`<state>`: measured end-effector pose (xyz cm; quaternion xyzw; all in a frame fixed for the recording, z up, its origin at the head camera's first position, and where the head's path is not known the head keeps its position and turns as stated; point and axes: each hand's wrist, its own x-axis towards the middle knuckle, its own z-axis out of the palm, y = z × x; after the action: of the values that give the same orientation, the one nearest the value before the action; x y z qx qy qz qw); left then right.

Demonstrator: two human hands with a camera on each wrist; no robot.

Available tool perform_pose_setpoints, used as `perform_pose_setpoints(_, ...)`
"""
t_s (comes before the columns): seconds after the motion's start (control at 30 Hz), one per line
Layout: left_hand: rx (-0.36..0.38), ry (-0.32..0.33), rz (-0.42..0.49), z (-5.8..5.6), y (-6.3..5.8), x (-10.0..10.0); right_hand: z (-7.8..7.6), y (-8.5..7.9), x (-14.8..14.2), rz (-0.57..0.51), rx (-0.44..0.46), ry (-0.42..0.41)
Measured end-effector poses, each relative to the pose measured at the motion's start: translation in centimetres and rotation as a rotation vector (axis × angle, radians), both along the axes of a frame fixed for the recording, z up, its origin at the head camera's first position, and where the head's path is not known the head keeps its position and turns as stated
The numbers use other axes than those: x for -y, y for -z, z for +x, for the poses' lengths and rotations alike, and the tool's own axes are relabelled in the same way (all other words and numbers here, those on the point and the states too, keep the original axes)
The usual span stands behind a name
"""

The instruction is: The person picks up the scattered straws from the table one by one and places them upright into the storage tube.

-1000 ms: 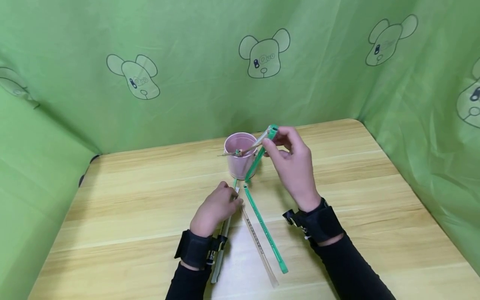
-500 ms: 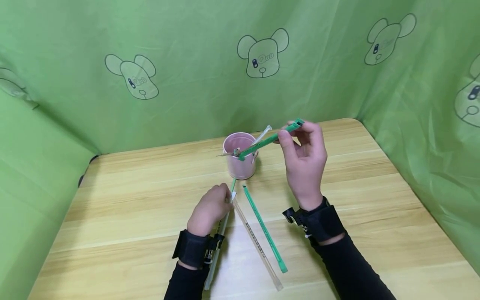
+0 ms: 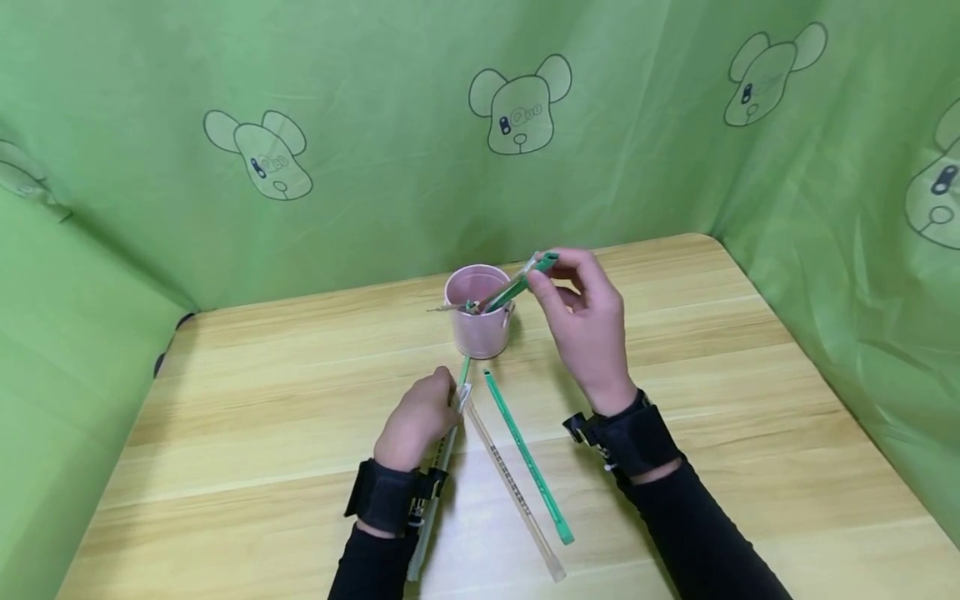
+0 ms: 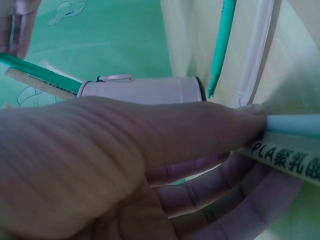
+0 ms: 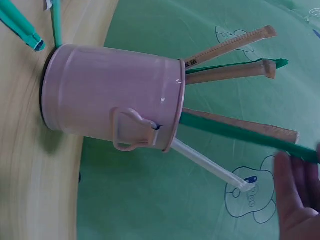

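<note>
A small pink bucket (image 3: pixel 480 335) stands upright at the table's far side with several wrapped straws leaning out of its mouth. My right hand (image 3: pixel 588 325) pinches a green wrapped straw (image 5: pixel 225 130) near its upper end. That straw's lower end is inside the bucket, hidden by the wall. Nearer me, my left hand (image 3: pixel 416 417) pinches straws low over the table, left of the others. Between its thumb and fingers the left wrist view shows a straw with printed lettering (image 4: pixel 287 159) and a pale straw (image 4: pixel 295 123); the fingers hide part of them.
A green wrapped straw (image 3: pixel 528 457) and a brown wrapped straw (image 3: pixel 512 483) lie on the wooden table (image 3: pixel 712 400) between my hands. Another thin green straw (image 3: pixel 465 369) shows at the bucket's base. Green cloth (image 3: pixel 390 192) hangs behind the table and at its sides.
The green straw in my right hand has swung up from beside the bucket and tipped down into its mouth. My left hand has shifted slightly left with its straws.
</note>
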<state>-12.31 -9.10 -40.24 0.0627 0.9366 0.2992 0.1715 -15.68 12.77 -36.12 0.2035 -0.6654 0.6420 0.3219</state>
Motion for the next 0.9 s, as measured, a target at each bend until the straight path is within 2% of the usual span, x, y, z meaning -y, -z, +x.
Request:
perform_pose_setpoints(0.2, 0.063, -0.041, 0.015, 0.0, -0.3, 0.2, -0.4, 0.8, 0.1, 0.207, 0.097, 0.028)
perform_pose_setpoints(0.33, 0.081, -0.055, 0.013, -0.2, -0.4, 0.2, -0.7, 1.5, 0.2, 0.287, 0.148, 0.014)
perform_pose_setpoints(0.43, 0.042, -0.051, 0.038, -0.4, -0.2, 0.3, -0.9, 2.0, 0.3, 0.314, 0.181, -0.005)
perform_pose_setpoints(0.57, -0.038, -0.056, 0.118, -0.8, -0.2, 0.6, -1.0, 2.3, 0.4, 0.337, 0.212, -0.018)
perform_pose_setpoints(0.73, -0.096, -0.107, 0.22, -0.7, -1.0, 0.8, -1.1, 2.5, 0.4, 0.364, 0.231, -0.022)
perform_pose_setpoints(0.9, -0.18, -0.123, 0.251, -0.6, -2.0, 1.1, -1.2, 2.6, 0.4, 0.372, 0.253, -0.025)
